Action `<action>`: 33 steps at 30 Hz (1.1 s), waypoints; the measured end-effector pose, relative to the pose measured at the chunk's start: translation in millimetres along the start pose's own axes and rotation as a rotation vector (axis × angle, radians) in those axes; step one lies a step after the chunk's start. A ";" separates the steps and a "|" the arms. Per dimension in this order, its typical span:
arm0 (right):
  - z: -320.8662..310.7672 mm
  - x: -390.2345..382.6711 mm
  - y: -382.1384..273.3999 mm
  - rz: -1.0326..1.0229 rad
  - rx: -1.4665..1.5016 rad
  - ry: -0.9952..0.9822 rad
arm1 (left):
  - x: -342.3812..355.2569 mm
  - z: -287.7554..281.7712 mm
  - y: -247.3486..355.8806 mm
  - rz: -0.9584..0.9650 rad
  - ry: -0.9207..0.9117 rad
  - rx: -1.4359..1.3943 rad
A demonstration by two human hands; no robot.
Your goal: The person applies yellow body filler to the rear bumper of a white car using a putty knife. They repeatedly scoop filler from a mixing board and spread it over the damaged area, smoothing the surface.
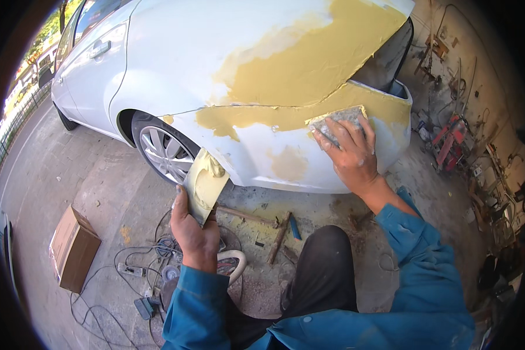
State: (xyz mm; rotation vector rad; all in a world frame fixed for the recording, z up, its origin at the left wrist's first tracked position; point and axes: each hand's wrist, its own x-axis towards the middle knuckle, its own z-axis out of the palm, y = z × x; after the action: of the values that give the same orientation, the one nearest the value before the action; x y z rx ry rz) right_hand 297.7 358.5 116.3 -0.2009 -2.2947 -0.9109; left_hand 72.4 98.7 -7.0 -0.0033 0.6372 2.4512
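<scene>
Across the upper frame, a white car [175, 67] bears yellow filler [291, 64]. Left of centre, the left hand [195, 233] is closed on a plate [206, 193] at its lower end, probably to leave its paste [216, 167] free; farther right, the right hand [352, 154], half-curled, grips a scraper [319, 124] against the car.

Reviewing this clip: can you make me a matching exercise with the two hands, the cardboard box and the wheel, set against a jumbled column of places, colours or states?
Column one
1. Left hand
2. Right hand
3. Cardboard box
4. Wheel

Column two
A. Brown, on the ground toward the left of the picture
B. Holds a grey, smeared spreader at the rear of the white car
C. Silver, seen between the car's side door and its rear end
D. Holds a flat plate bearing pale yellow paste

Pairs: 1-D, 2-B, 3-A, 4-C
</scene>
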 end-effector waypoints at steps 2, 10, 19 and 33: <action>3.0 8.5 0.3 0.012 -0.022 0.028 | -0.6 0.6 0.5 -0.008 -0.004 0.005; 18.6 -0.7 7.7 0.013 -0.035 -0.014 | 1.7 -1.7 0.1 -0.004 -0.004 -0.012; -2.2 -8.7 -3.3 0.047 0.003 -0.029 | 0.5 -0.7 1.9 0.006 0.020 -0.007; 40.4 -2.7 -25.0 0.131 -0.007 0.015 | 0.9 -0.8 4.4 0.010 0.006 -0.017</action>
State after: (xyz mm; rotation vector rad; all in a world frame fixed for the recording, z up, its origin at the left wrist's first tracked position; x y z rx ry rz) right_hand 269.8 366.7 78.6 -0.3419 -2.2358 -0.8512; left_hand 69.1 95.8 -5.9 -0.0135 0.6204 2.4672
